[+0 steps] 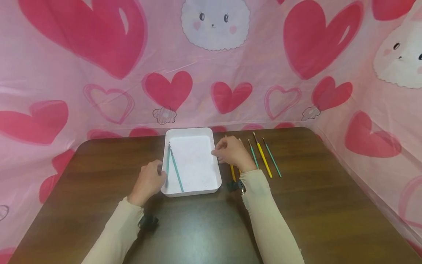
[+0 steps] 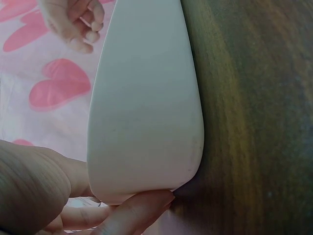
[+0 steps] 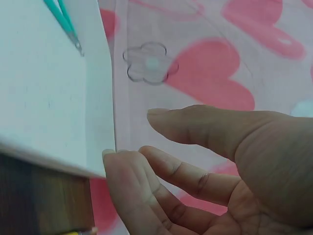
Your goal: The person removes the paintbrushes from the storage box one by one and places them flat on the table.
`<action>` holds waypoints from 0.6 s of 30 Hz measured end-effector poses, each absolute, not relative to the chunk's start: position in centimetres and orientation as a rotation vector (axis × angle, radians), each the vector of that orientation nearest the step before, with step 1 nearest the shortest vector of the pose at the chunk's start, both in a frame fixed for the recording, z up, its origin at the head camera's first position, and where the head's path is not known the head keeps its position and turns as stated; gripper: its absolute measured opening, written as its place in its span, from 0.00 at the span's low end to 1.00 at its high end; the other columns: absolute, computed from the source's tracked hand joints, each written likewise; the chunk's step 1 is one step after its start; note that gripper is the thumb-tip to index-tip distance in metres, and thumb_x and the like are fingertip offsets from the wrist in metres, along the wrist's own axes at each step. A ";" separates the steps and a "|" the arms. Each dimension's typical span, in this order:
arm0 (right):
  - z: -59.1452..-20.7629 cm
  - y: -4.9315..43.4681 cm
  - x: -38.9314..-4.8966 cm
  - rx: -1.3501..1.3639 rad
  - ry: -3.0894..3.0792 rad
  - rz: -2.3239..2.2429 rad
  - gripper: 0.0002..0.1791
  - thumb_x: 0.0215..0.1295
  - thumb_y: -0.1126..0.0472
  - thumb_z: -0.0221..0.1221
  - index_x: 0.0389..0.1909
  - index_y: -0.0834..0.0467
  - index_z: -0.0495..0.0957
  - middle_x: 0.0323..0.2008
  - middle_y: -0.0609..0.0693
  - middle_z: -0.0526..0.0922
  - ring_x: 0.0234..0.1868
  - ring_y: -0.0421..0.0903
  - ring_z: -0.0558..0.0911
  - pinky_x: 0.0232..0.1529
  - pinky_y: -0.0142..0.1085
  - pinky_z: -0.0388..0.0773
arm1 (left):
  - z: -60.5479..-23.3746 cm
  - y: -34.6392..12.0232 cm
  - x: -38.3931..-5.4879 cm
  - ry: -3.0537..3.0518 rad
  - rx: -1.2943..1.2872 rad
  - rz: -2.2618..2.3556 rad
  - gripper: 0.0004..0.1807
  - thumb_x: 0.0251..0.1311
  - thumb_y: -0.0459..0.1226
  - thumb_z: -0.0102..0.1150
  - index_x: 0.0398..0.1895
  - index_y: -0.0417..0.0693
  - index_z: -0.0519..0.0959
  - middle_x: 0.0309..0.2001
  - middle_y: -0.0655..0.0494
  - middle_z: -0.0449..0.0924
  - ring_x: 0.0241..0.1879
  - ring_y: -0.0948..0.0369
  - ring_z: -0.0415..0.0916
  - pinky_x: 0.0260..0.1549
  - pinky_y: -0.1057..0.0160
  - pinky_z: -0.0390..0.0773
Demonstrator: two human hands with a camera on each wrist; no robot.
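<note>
A white rectangular tray (image 1: 194, 161) lies on the table with two teal paintbrushes (image 1: 177, 170) inside, along its left side. My left hand (image 1: 148, 181) grips the tray's left side near the front corner; in the left wrist view its fingers (image 2: 139, 210) press against the white wall, and the thumb goes behind the rim. Over by the right rim is my right hand (image 1: 232, 151), thumb and fingers apart and loosely bent. Nothing lies between them in the right wrist view, where a fingertip (image 3: 110, 155) comes right at the tray's edge.
Right of the tray lie several paintbrushes, among them a thick yellow one (image 1: 265, 160) and a slim teal one (image 1: 272, 157); my right hand and forearm partly cover others. The brown wooden table (image 1: 197, 231) is enclosed by a pink heart-print sheet (image 1: 204, 66).
</note>
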State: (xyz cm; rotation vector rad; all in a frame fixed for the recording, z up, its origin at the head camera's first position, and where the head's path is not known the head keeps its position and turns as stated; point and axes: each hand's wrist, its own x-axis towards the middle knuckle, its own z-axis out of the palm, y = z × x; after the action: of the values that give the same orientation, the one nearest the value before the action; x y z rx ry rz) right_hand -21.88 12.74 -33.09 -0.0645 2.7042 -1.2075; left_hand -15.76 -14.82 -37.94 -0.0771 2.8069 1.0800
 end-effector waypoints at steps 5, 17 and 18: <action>-32.9 10.5 -21.5 -0.075 2.722 -1.175 0.14 0.63 0.53 0.69 0.44 0.58 0.83 0.42 0.55 0.83 0.33 0.47 0.87 0.40 0.42 0.89 | -37.8 -14.9 -15.8 2.811 -0.073 1.079 0.25 0.71 0.36 0.55 0.68 0.36 0.69 0.62 0.35 0.77 0.58 0.40 0.78 0.60 0.36 0.78; -33.9 6.2 -21.2 -0.054 2.642 -1.154 0.12 0.62 0.53 0.70 0.40 0.56 0.83 0.37 0.53 0.84 0.32 0.46 0.86 0.41 0.40 0.87 | -38.2 -14.7 -15.9 2.814 -0.085 1.093 0.25 0.70 0.37 0.55 0.68 0.37 0.70 0.62 0.35 0.77 0.58 0.40 0.78 0.60 0.37 0.78; -33.9 5.9 -21.1 -0.057 2.636 -1.156 0.12 0.62 0.53 0.70 0.39 0.56 0.82 0.37 0.53 0.85 0.32 0.46 0.86 0.40 0.40 0.86 | -38.2 -14.7 -15.9 2.814 -0.091 1.095 0.26 0.70 0.36 0.56 0.68 0.36 0.70 0.62 0.35 0.77 0.58 0.40 0.78 0.60 0.37 0.78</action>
State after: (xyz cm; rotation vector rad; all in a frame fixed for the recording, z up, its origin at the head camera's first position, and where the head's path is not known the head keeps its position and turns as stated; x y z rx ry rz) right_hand -21.13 5.92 -33.94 -0.0569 2.6359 -1.1563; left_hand -15.95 -14.73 -38.23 -0.0907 2.8143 1.0949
